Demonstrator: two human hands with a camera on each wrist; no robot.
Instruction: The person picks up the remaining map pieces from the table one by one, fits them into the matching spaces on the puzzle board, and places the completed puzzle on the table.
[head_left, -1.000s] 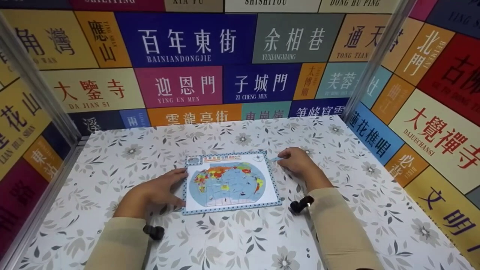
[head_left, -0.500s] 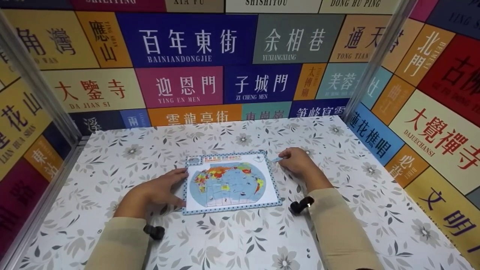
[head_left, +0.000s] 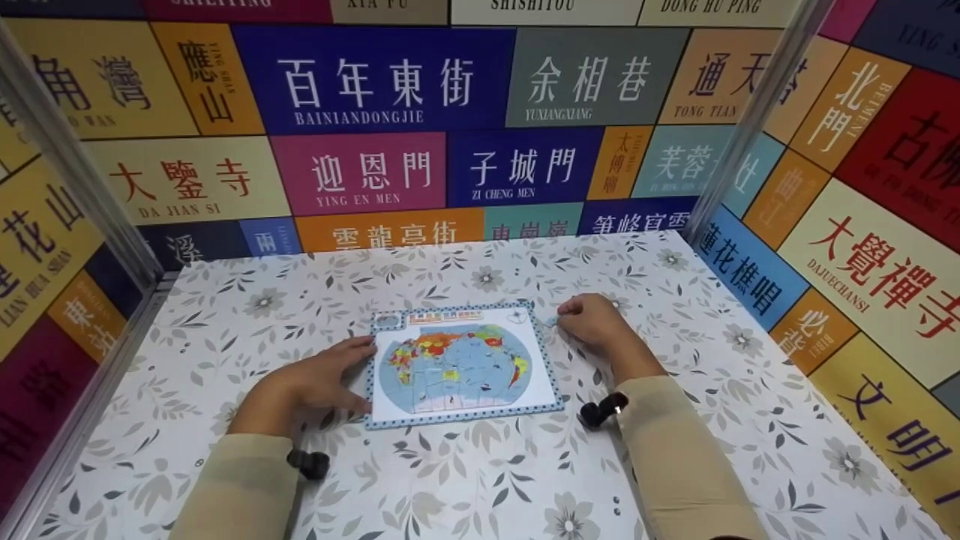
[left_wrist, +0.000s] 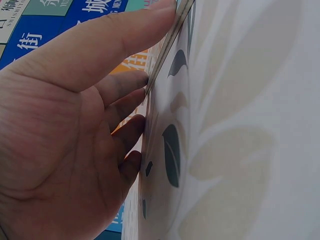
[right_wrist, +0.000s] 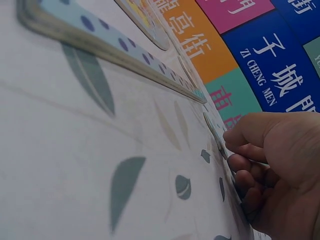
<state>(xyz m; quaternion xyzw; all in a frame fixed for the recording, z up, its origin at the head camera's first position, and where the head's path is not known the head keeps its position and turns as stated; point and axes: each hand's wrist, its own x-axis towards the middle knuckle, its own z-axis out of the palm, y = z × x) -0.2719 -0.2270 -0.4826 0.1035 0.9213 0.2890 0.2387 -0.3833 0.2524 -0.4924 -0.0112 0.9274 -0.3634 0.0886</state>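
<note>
A world map jigsaw puzzle (head_left: 465, 360) with a blue dotted border lies flat on the table, mostly filled with pieces. My left hand (head_left: 319, 379) rests at its left edge, thumb and fingers spread and relaxed. In the left wrist view, the thumb (left_wrist: 135, 32) reaches the board's edge and the other fingertips come down to the tabletop. Just off the puzzle's upper right side, my right hand (head_left: 592, 326) pinches a small, pale blue puzzle piece (right_wrist: 214, 129) between thumb and curled fingers, low over the tablecloth. The fingers partly hide this piece.
The table (head_left: 442, 487) has a white covering with grey leaves and flowers. Panels (head_left: 375, 82) with coloured blocks of lettering enclose its back and sides. A black device (head_left: 604, 410) is strapped to the right wrist, another (head_left: 307, 463) to the left.
The puzzle piece in my right hand has turned slightly and shows less of its face. My left hand and the puzzle stay where they were.
</note>
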